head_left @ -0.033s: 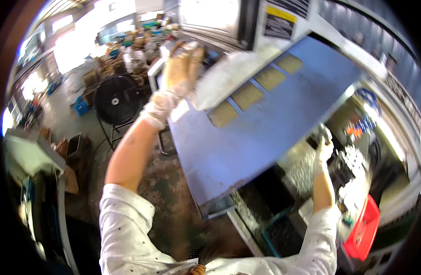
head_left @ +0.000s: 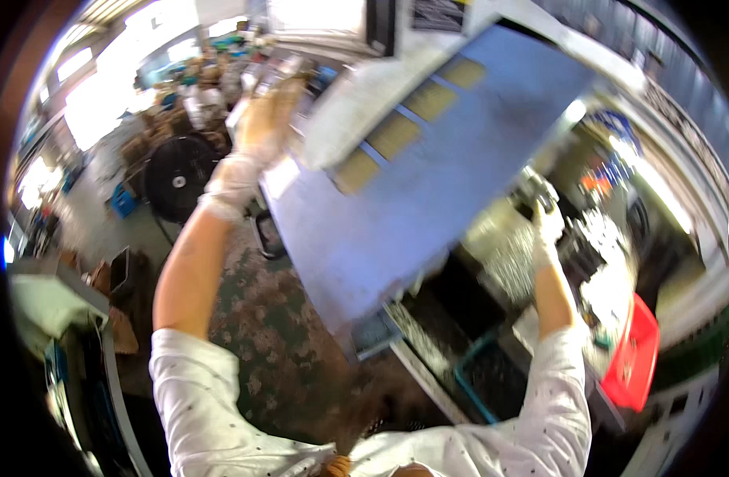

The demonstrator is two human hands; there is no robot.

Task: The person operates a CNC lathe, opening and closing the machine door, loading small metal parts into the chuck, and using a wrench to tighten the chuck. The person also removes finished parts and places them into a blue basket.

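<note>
My left hand (head_left: 267, 119) is in a pale glove, raised at the upper left edge of a blue machine panel (head_left: 404, 226). Its fingers stretch upward, smeared by motion, beside what looks like a control panel. Nothing shows in them. Past the panel's right edge my gloved right hand (head_left: 547, 222) reaches into the machine's working space. Its fingers are closed round a grey metal part (head_left: 533, 189), whose exact kind is too blurred to tell. Shiny metal shavings (head_left: 507, 254) lie below and left of that hand.
A red plastic basket (head_left: 633, 358) stands at the right. Near it are dark metal fixtures (head_left: 580, 253) and blue coiled hoses (head_left: 614, 131). A teal-rimmed tray (head_left: 464, 381) sits lower down. On the left stand a black fan (head_left: 179, 183) and a pale cabinet (head_left: 54, 298).
The whole view has shifted, so the panel and both arms appear farther left and somewhat higher. Both hands keep about the same places against the machine.
</note>
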